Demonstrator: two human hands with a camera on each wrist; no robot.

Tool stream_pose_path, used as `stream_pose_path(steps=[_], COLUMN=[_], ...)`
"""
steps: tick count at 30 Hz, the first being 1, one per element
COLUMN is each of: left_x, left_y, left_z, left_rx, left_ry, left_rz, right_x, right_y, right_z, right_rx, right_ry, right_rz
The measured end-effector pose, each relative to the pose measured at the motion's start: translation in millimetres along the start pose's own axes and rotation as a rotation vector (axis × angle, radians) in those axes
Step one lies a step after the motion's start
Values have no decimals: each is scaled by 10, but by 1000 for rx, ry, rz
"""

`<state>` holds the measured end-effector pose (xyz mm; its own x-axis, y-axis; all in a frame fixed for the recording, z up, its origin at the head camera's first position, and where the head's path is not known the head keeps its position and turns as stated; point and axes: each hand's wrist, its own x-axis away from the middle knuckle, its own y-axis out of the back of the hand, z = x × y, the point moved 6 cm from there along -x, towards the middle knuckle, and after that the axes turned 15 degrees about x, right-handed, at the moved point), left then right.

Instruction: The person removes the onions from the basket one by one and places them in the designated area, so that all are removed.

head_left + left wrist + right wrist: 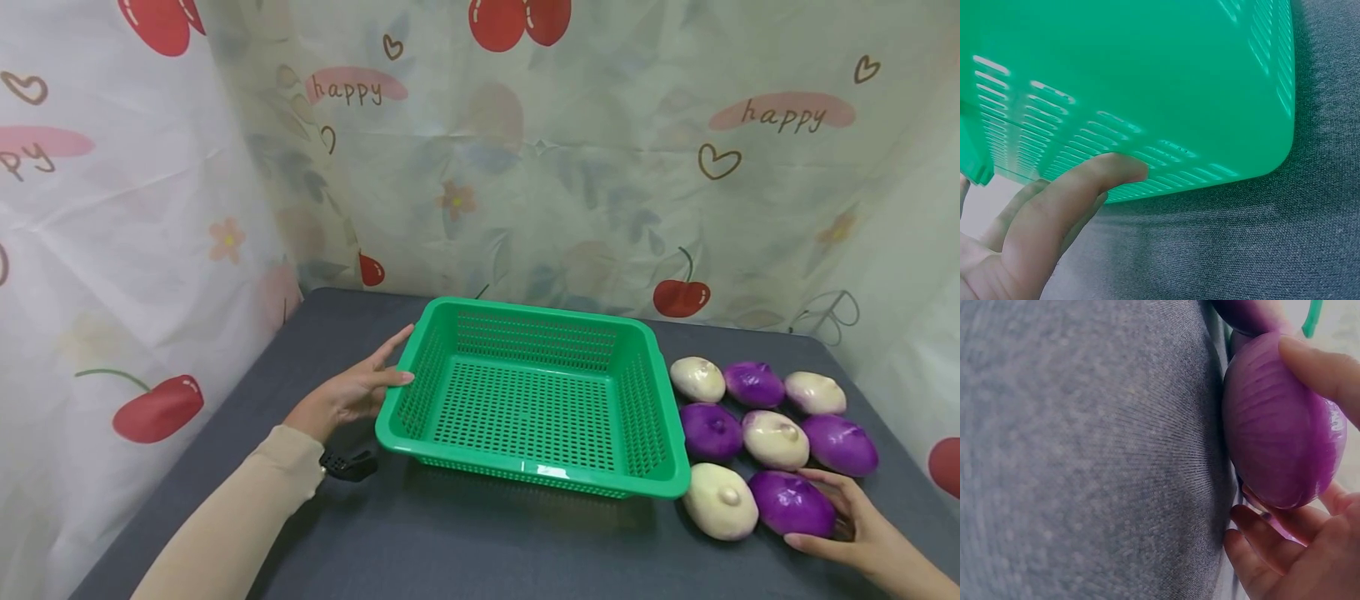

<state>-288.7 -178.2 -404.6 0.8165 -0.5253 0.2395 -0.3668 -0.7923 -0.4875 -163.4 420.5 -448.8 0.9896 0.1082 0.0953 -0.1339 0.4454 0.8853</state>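
My left hand (348, 396) is at the left side of an empty green plastic basket (525, 473), its fingers spread. In the left wrist view, a fingertip (1129, 169) meets the basket's slotted wall (1166, 81). At the front right, my right hand (862, 525) holds a glossy purple onion (791, 502) between thumb and fingers. The right wrist view shows this onion (1282, 425) close to the table cloth, the thumb on one side and the fingers on the other. A white onion (722, 502) lies just left of it, by the basket's corner.
Behind these, more white and purple onions stand in rows, including a white one (775, 440) and a purple one (840, 444). A dark grey cloth (450, 550) covers the table. Printed curtains (525, 183) hang around it, and a thin cable (825, 312) lies at the back right.
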Motion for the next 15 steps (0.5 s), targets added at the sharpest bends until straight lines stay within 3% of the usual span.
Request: stream_pose_path(steps=[15], left_x=[6], left_y=[11], left_z=[5], left_rx=[5], left_ry=[3], left_rz=[4], right_x=[9], right_y=[-5], right_z=[-34], right_rx=[-17], right_ry=[45], right_rz=[-48])
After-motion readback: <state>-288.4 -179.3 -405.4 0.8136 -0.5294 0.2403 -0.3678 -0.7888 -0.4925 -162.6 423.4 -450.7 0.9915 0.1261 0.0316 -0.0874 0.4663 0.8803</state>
